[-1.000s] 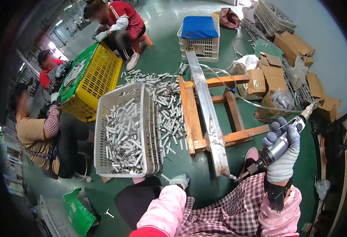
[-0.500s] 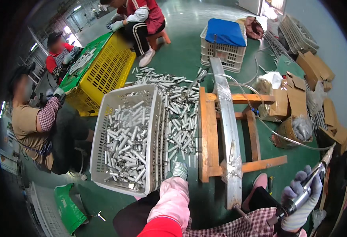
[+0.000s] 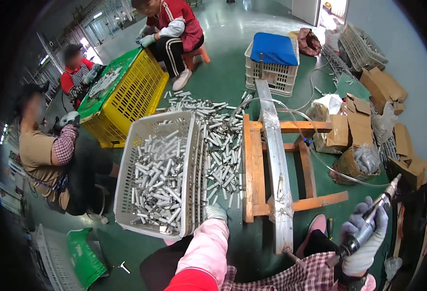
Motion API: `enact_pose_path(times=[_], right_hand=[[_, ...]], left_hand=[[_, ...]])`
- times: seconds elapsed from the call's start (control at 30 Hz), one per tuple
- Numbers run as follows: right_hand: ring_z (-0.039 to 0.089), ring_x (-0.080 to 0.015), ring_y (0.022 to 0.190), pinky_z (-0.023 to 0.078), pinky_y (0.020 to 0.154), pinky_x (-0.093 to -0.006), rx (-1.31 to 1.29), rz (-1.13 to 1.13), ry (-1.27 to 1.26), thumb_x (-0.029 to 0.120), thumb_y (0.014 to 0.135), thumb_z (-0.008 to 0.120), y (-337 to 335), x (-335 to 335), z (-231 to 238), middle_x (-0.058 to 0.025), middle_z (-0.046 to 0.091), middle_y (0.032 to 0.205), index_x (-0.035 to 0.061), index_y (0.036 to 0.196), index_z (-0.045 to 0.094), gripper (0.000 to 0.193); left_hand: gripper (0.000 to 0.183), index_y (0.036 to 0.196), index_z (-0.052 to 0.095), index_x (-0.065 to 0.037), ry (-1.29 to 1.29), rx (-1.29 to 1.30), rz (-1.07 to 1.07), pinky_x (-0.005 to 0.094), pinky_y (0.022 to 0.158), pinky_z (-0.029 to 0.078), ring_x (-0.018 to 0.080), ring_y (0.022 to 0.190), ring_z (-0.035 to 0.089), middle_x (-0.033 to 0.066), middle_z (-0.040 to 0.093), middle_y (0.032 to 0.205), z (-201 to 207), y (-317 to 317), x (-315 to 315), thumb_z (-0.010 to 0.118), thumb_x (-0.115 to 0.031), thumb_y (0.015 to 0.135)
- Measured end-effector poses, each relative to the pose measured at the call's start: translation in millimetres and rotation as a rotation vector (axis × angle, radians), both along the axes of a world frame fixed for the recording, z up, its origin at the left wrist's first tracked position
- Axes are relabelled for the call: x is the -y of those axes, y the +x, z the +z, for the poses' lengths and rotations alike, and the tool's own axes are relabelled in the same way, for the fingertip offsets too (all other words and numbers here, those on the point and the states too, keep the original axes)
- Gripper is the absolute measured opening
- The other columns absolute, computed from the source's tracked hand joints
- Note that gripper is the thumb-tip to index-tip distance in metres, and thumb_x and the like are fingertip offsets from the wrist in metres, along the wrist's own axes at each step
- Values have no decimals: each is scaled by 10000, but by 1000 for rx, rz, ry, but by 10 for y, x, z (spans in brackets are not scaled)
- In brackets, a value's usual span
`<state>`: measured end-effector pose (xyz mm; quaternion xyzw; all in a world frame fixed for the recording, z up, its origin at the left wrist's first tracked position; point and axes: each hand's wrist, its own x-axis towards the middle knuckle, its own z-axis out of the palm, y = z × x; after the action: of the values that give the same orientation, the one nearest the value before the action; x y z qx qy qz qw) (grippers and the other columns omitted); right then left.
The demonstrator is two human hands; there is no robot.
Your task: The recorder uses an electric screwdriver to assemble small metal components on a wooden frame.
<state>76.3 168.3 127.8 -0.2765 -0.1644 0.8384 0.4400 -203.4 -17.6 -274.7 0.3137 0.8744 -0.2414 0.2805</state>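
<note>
My left hand (image 3: 216, 212), in a striped pale glove, is low beside the crate, at the near edge of a heap of short silver metal tubes (image 3: 220, 145) on the floor. Its fingers are partly hidden, so I cannot tell what they grip. My right hand (image 3: 366, 237), in a grey-white glove, is closed round a slim metal air tool (image 3: 364, 236). The tool's dark end points down toward my lap and its tapered end points up to the right, beside a clear hose (image 3: 351, 180). Between my hands, a metal bar (image 3: 280, 179) lies along a wooden stand (image 3: 255, 169).
A grey crate (image 3: 189, 179) full of similar tubes stands left of my left hand. People sit round a yellow crate (image 3: 126, 102) farther left. A white crate with a blue cover (image 3: 274, 48) stands ahead. Cardboard boxes (image 3: 359, 121) line the right wall. A screwdriver (image 3: 330, 228) lies near my shoe.
My left hand has moved slightly down and left, staying beside the crate. My right hand, still holding the air tool, has shifted a little left. The whole view has tilted slightly.
</note>
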Motion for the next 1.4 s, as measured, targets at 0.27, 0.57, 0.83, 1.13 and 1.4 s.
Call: enact_pose_path(times=[0.27, 0.57, 0.83, 1.13, 1.4], right_hand=[[517, -133, 627, 455, 549, -286, -188, 157, 61, 302, 881, 596, 143, -8, -18, -50, 584, 888, 44, 1095, 536, 341], [615, -221, 882, 551, 694, -321, -86, -13, 398, 183, 854, 644, 401, -29, 97, -119, 599, 1036, 56, 1160, 500, 361], [637, -225, 904, 551, 687, -306, -62, -38, 409, 202, 835, 654, 413, -64, 171, -120, 620, 1056, 35, 1195, 490, 429], [618, -205, 806, 537, 640, -296, -133, -76, 338, 165, 842, 637, 413, -146, 134, -84, 615, 939, 62, 1168, 497, 369], [626, -214, 815, 544, 650, -301, -95, -127, 340, 201, 851, 630, 489, -176, 132, -95, 620, 936, 45, 1163, 495, 374]], left_hand=[[354, 1141, 630, -99, 510, 87, 363, 411, 863, 496, 344, 1041, 609, 146, 644, 1122, 473, 84, 654, 567, -301, 856], [220, 1080, 619, -51, 1558, 897, 740, 222, 585, 474, 98, 656, 597, 26, 645, 793, 2910, 1239, 128, 649, -159, 890], [268, 1108, 613, 37, 1360, 1297, 605, 248, 727, 515, 130, 790, 636, 86, 681, 909, 3700, 2004, 60, 630, -130, 899], [247, 1099, 630, 8, 1289, 1236, 405, 228, 727, 491, 95, 767, 608, 44, 670, 869, 3709, 2030, -72, 655, -85, 872], [216, 1040, 662, -32, 1462, 917, 215, 253, 745, 508, 119, 813, 653, 78, 697, 883, 3573, 2022, -39, 694, -95, 836]])
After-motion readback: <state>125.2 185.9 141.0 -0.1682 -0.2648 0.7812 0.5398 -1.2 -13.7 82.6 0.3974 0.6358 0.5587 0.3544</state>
